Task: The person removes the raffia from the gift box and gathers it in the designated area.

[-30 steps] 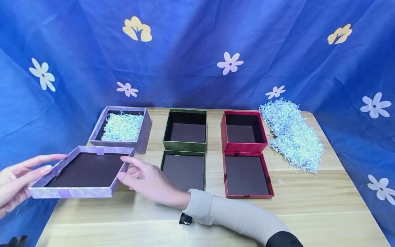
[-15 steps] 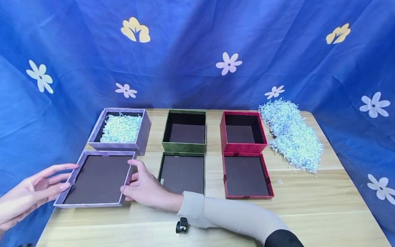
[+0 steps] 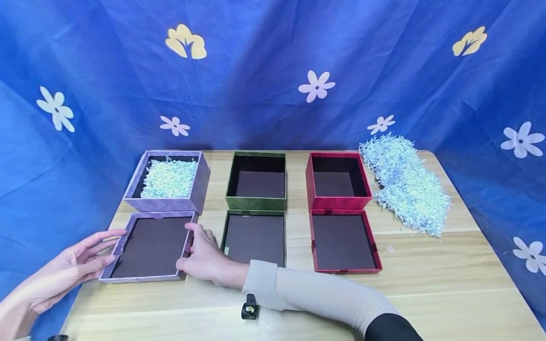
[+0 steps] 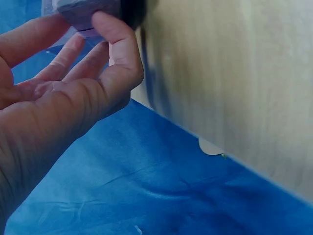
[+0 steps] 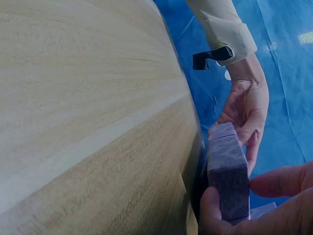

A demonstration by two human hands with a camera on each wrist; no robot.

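A shallow purple box lid [image 3: 155,246] lies inside-up at the table's left, in front of the purple box [image 3: 164,204]. Blue-green paper shreds [image 3: 168,179] fill that box. My left hand [image 3: 81,263] holds the lid's left side, thumb and fingers at the rim. On the opposite side, my right hand [image 3: 209,258] grips the right wall between thumb and index finger. The right wrist view shows the lid's patterned side [image 5: 229,171] between both hands. In the left wrist view, the left thumb and fingers touch a lid corner [image 4: 88,13].
A dark green box [image 3: 256,202] and its lid [image 3: 255,237] stand mid-table. Right of them are a red box [image 3: 339,202] and red lid [image 3: 344,241]. Loose paper shreds [image 3: 405,184] lie at the far right. A blue flowered cloth [image 3: 264,71] hangs behind.
Both hands have lowered the purple lid from a tilted, raised position and shifted it right, in line with the purple box. The other boxes have stayed put.
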